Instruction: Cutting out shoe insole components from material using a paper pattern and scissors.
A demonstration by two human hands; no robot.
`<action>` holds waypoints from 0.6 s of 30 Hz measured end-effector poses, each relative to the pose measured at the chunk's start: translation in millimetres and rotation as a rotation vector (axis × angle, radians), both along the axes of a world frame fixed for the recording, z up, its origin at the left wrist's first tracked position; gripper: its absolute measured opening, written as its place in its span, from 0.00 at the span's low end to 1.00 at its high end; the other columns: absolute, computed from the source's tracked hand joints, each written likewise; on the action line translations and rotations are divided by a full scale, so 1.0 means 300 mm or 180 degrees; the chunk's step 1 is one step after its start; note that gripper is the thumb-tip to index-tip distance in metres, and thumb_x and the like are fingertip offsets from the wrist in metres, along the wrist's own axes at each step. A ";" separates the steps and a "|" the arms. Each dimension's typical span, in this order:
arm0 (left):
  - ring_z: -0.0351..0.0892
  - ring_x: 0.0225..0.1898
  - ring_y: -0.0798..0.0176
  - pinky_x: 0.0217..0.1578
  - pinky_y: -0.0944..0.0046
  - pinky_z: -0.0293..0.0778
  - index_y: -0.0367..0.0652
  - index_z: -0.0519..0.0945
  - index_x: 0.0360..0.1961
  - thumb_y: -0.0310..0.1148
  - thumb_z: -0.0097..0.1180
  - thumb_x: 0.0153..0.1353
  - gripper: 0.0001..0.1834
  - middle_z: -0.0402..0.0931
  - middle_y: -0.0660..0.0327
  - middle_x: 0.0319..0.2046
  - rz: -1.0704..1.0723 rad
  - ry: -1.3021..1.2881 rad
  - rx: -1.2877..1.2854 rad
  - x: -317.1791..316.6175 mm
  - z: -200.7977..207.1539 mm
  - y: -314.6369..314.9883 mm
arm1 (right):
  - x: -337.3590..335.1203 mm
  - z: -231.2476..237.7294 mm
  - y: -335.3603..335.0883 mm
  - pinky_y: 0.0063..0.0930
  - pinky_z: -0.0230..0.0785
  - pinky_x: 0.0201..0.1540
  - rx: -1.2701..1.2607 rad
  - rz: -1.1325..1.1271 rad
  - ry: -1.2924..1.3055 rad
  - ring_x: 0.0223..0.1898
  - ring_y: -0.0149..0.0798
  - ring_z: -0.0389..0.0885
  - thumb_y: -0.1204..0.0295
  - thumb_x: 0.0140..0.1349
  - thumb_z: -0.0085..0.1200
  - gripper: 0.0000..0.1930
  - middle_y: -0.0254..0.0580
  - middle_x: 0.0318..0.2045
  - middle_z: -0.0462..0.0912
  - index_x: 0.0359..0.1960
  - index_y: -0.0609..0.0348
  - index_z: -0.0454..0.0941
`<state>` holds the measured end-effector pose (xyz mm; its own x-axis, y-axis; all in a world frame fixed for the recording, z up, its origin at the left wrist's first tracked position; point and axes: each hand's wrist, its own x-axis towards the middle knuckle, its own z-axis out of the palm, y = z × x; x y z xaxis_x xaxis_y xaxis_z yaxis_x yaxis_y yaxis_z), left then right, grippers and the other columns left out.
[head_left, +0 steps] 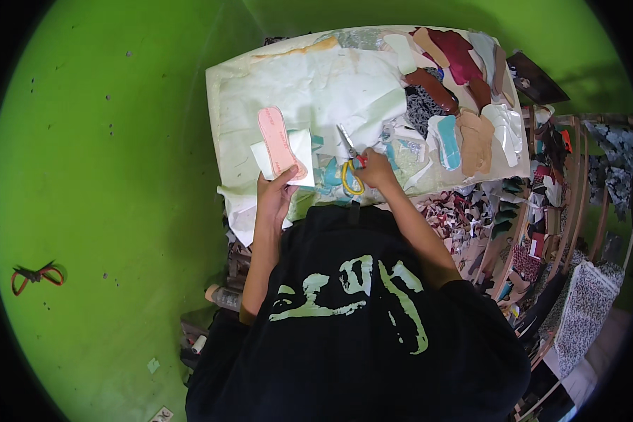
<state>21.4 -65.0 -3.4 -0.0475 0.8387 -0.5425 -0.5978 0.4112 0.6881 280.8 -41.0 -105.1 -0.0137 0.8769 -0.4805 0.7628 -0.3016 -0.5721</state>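
Observation:
My left hand (277, 191) pinches the lower end of a pink insole-shaped piece (274, 138) together with a white sheet (301, 149) under it. The sheet sticks out on both sides of the pink piece. To the right, my right hand (377, 171) has its fingers closed at the handles of a pair of scissors (352, 172). One handle loop is yellow, the other red. The blades point away from me, over the pale table cover (288, 77). Turquoise and clear scraps (330, 171) lie around the scissors.
Insole-shaped pieces lie at the table's right: a turquoise one (446, 143), tan ones (475, 141), a brown one (430, 90) and white ones (503, 132). Heaped scraps (461, 218) and wooden racks (575, 190) stand right of me. A green wall (119, 176) rises at left.

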 end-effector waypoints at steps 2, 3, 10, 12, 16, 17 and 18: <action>0.85 0.41 0.60 0.35 0.65 0.86 0.38 0.70 0.57 0.17 0.63 0.55 0.28 0.80 0.55 0.44 0.0033 0.0238 0.0152 -0.006 0.046 -0.001 | -0.050 -0.045 -0.077 0.44 0.75 0.46 0.0491 -0.0061 -0.0116 0.44 0.58 0.81 0.68 0.45 0.70 0.28 0.54 0.42 0.79 0.48 0.60 0.72; 0.85 0.41 0.60 0.35 0.65 0.86 0.38 0.70 0.57 0.17 0.63 0.55 0.28 0.80 0.55 0.44 0.0047 0.0241 0.0149 -0.013 0.061 0.000 | -0.070 -0.067 -0.097 0.46 0.74 0.48 0.0997 -0.0150 -0.0236 0.47 0.59 0.80 0.72 0.43 0.70 0.32 0.56 0.46 0.77 0.51 0.60 0.70; 0.85 0.43 0.58 0.35 0.63 0.87 0.38 0.68 0.58 0.16 0.62 0.55 0.29 0.79 0.54 0.46 -0.0027 0.0273 0.0447 -0.081 0.185 -0.029 | -0.065 -0.039 -0.062 0.42 0.76 0.46 0.0356 -0.0450 -0.0104 0.43 0.57 0.82 0.75 0.41 0.66 0.39 0.57 0.41 0.79 0.60 0.63 0.65; 0.84 0.43 0.58 0.36 0.63 0.87 0.37 0.68 0.58 0.16 0.62 0.55 0.29 0.78 0.53 0.47 0.0008 0.0148 0.0524 -0.094 0.221 -0.037 | -0.042 -0.033 -0.058 0.31 0.76 0.38 -0.0936 -0.1096 0.1335 0.32 0.42 0.82 0.76 0.45 0.63 0.34 0.44 0.31 0.81 0.58 0.64 0.66; 0.83 0.45 0.58 0.38 0.62 0.86 0.39 0.65 0.61 0.16 0.60 0.57 0.30 0.76 0.53 0.49 0.0447 -0.0095 0.0532 -0.092 0.297 -0.051 | -0.219 0.316 -0.259 0.25 0.70 0.31 -0.0224 -0.1433 0.3188 0.30 0.31 0.75 0.75 0.52 0.67 0.33 0.36 0.36 0.75 0.58 0.53 0.62; 0.83 0.46 0.58 0.38 0.62 0.86 0.39 0.64 0.61 0.16 0.60 0.58 0.31 0.76 0.53 0.49 0.0627 -0.0132 0.0490 -0.080 0.318 -0.051 | -0.232 0.413 -0.301 0.31 0.76 0.39 -0.0551 -0.1214 0.3708 0.37 0.32 0.75 0.70 0.56 0.67 0.35 0.35 0.38 0.71 0.60 0.47 0.57; 0.82 0.46 0.59 0.37 0.63 0.85 0.40 0.62 0.62 0.17 0.60 0.58 0.32 0.75 0.53 0.50 0.0672 -0.0144 0.0589 -0.069 0.339 -0.054 | -0.270 0.418 -0.346 0.33 0.75 0.43 -0.0417 -0.1145 0.3774 0.37 0.32 0.74 0.59 0.55 0.70 0.38 0.36 0.38 0.70 0.61 0.48 0.56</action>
